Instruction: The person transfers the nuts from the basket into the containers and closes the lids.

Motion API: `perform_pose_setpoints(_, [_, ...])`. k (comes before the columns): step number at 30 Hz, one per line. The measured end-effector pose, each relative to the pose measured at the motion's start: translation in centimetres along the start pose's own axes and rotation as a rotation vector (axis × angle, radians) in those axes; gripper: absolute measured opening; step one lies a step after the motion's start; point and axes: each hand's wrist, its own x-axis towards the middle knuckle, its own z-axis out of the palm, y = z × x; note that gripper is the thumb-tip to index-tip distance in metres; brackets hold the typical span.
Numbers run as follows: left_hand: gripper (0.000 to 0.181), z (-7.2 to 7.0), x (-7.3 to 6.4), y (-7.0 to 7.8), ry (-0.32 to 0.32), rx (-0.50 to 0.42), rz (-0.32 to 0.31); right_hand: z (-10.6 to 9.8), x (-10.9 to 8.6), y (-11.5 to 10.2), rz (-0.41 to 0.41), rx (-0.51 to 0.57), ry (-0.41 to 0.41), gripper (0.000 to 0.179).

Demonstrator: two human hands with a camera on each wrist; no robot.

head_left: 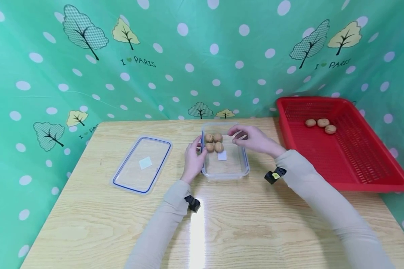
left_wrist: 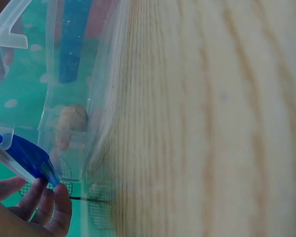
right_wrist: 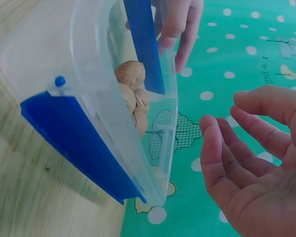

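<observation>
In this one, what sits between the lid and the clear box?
The left hand, touching the clear box, then bare tabletop up to the lid, as the head view shows.

We hold our right hand (right_wrist: 274,173) at lower right, fingers (right_wrist: 213,150) loosely curved, apart from the clear container (right_wrist: 37,54) at left. Walnuts (right_wrist: 130,74) cluster inside it; our left hand (right_wrist: 180,22) shows at top centre beside a blue latch (right_wrist: 144,47); green dotted cloth (right_wrist: 227,59) hangs behind.

Green dotted curtain (head_left: 188,45), printed trees (head_left: 84,31), "PARIS" lettering (head_left: 144,62), pale wood-grain tabletop (head_left: 87,224), bright streak (head_left: 197,239)
</observation>
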Motion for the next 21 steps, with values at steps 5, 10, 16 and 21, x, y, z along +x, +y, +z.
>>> perform_pose_setpoints(5, [0.051, 0.0, 0.0, -0.1, 0.001, 0.005, 0.001, -0.7, -0.4, 0.3, -0.015, 0.023, 0.003, 0.026])
perform_pose_setpoints(10, [0.05, 0.0, 0.0, -0.1, 0.001, 0.004, 0.004, -1.7, -1.0, 0.2, -0.012, 0.035, 0.005, 0.026])
perform_pose_setpoints(16, [0.05, 0.0, 0.0, -0.1, 0.005, 0.001, 0.007, -3.4, -1.8, -0.2, 0.001, 0.01, 0.018, 0.029])
perform_pose_setpoints(21, [0.05, 0.1, 0.0, 0.0, 0.008, -0.002, 0.003, -4.5, -2.5, -0.4, 0.044, 0.019, 0.034, 0.031])
